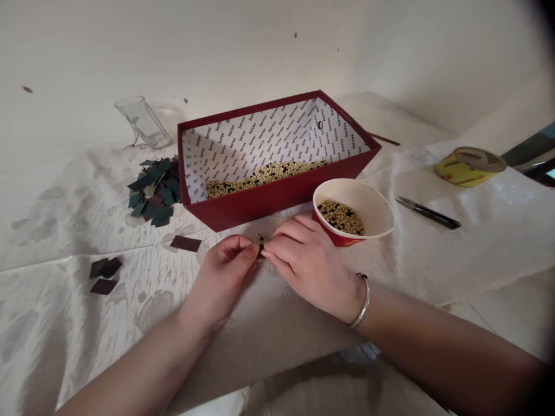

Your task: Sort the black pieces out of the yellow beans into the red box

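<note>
My left hand (228, 266) is closed, thumb and forefinger pinched together at the middle of the table. Facing it, my right hand (310, 263) is closed in a pinch too, with a silver bangle at its wrist. Between the fingertips shows a tiny pale and dark piece (261, 238), mostly hidden and too small to name. Just beyond my right hand a red and white paper tub (377, 216) holds pale and black beads (340, 218). Behind both hands stands a dark red box (260, 202) with printed white lining and more such beads (277, 172) inside.
Dark green and brown squares (158, 190) are heaped left of the box. A brown strip (186, 243) and a few dark squares (104, 274) lie nearer. A glass (145, 124) stands back left. At right are black-handled snips (429, 212) and a yellow roll (470, 166) on the cloth (468, 254).
</note>
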`<state>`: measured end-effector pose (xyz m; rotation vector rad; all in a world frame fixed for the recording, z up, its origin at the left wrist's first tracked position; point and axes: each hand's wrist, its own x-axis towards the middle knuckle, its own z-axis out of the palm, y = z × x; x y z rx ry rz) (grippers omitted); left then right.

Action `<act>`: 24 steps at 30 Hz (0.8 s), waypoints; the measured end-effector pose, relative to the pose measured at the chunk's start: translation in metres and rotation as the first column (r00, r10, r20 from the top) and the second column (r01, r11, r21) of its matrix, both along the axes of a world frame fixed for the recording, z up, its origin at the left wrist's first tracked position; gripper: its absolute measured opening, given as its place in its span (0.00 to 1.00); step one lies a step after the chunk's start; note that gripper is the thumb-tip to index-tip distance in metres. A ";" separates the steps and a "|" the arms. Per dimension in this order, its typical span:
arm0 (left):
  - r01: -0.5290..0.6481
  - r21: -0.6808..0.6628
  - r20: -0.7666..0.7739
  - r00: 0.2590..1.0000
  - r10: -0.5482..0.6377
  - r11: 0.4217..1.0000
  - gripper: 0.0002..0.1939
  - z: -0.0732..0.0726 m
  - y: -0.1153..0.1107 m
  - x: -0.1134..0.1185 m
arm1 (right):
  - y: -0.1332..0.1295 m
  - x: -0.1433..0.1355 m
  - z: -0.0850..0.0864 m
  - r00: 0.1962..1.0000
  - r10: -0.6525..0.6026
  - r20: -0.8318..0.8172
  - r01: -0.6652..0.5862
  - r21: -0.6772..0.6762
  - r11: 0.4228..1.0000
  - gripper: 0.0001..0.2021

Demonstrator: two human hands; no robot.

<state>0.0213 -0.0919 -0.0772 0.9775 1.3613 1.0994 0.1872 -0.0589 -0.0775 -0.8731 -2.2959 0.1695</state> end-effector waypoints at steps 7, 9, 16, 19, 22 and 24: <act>0.019 -0.028 -0.017 1.000 -0.019 0.999 0.11 0.003 0.002 0.000 | 0.000 0.001 0.001 0.998 -0.007 -0.056 0.009 0.036 0.999 0.10; 0.021 -0.029 -0.026 0.999 -0.022 0.999 0.11 0.004 0.002 -0.002 | 0.000 0.005 0.006 0.982 0.002 -0.187 0.017 0.100 0.995 0.06; -0.122 0.012 0.007 0.993 0.122 0.992 0.11 0.001 0.008 -0.007 | 0.005 0.031 0.024 0.788 -0.315 -0.529 0.476 0.197 0.857 0.08; -0.181 0.010 0.069 0.981 0.180 0.983 0.11 0.000 0.009 -0.005 | 0.006 0.036 0.026 0.713 -0.420 -0.562 0.593 0.163 0.789 0.09; -0.250 0.001 0.110 0.962 0.248 0.968 0.10 -0.001 0.010 -0.003 | 0.002 0.035 0.026 0.749 -0.351 -0.562 0.524 0.178 0.833 0.10; -0.284 -0.008 0.135 0.950 0.283 0.959 0.09 -0.001 0.010 -0.003 | -0.001 0.030 0.025 0.860 -0.195 -0.472 0.311 0.182 0.933 0.09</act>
